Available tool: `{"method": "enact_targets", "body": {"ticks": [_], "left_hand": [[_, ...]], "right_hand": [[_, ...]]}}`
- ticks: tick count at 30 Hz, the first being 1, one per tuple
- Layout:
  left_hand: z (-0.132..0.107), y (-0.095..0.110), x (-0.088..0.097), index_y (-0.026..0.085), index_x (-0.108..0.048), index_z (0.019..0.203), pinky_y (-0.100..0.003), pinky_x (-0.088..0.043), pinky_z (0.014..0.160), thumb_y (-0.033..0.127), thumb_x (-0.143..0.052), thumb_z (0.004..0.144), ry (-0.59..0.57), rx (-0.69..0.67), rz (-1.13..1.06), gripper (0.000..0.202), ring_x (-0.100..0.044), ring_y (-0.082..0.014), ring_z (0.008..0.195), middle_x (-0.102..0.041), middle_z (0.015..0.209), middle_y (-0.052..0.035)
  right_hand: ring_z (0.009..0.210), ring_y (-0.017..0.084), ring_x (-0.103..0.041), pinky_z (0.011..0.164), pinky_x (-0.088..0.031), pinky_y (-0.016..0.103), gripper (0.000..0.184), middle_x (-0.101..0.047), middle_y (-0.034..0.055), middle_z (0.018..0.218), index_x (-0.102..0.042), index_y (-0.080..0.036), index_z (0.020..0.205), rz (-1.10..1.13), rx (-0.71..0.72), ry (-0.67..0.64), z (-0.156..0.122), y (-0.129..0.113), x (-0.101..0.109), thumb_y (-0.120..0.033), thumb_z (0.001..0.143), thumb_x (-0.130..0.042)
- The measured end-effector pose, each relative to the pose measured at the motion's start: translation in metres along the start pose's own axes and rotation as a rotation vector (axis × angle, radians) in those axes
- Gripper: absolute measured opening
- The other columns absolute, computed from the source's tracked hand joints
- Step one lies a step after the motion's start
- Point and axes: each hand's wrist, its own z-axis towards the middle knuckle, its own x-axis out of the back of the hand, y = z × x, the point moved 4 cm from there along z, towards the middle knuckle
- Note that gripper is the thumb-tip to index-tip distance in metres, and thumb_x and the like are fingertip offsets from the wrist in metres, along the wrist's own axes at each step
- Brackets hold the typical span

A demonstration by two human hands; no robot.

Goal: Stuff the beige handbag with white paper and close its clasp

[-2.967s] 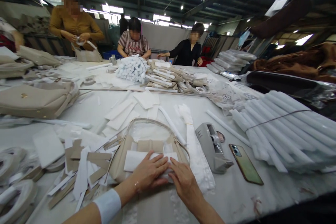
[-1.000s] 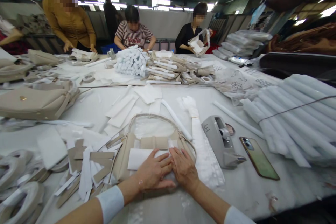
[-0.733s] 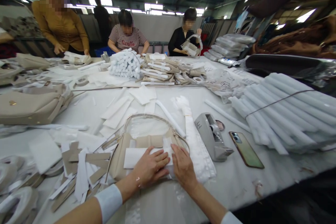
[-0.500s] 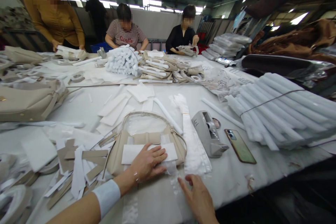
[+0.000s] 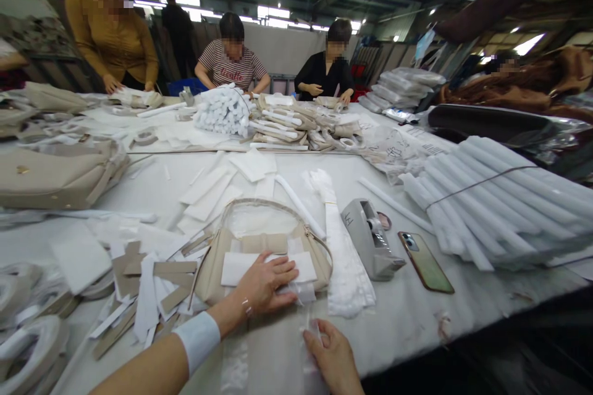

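A beige handbag (image 5: 210,278) lies on the table in front of me, its strap arched toward the far side. Across its front is a white padding sheet (image 5: 234,266). My left hand (image 5: 266,284) presses flat on that sheet, fingers stretched out, a white band around the forearm. Clear plastic film (image 5: 273,352) spreads from the bag's near side toward me. At the film's right edge my right hand (image 5: 331,352) is closed, thumb and fingers pinching it. The left hand hides part of the sheet and bag.
Right of the bag lie a bundle of white plastic bags (image 5: 345,259), a grey tape dispenser (image 5: 365,241), a phone (image 5: 426,262) and banded white foam rods (image 5: 491,197). Card strips (image 5: 162,278) lie left. Another handbag (image 5: 50,179) stands at far left. Several co-workers (image 5: 231,58) are across the table.
My right hand has moved left and its fingers have closed on the film's edge. My left hand stays on the padding sheet. The whole view has shifted slightly.
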Motion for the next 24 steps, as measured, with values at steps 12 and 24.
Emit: {"method": "enact_targets", "body": {"ticks": [12, 24], "left_hand": [[-0.003, 0.001, -0.004, 0.027, -0.051, 0.127, -0.047, -0.025, 0.107, 0.049, -0.052, 0.088, -0.024, -0.024, 0.094, 0.045, -0.050, -0.0240, 0.121, -0.058, 0.130, -0.0061], [-0.003, 0.001, -0.003, 0.027, -0.049, 0.129, -0.048, -0.022, 0.108, 0.047, -0.049, 0.090, -0.055, -0.028, 0.096, 0.044, -0.048, -0.0246, 0.123, -0.056, 0.131, -0.0062]], "right_hand": [[0.045, 0.013, -0.050, 0.040, -0.037, 0.022, 0.043, -0.053, -0.0005, 0.050, -0.057, -0.016, 0.063, -0.001, -0.023, 0.040, -0.029, -0.012, -0.006, -0.059, 0.070, -0.059], [0.087, 0.023, -0.068, 0.073, -0.055, 0.032, 0.043, -0.072, 0.0093, 0.092, -0.059, -0.015, 0.122, -0.165, 0.314, -0.249, -0.036, -0.098, 0.013, -0.029, 0.083, -0.047]]}}
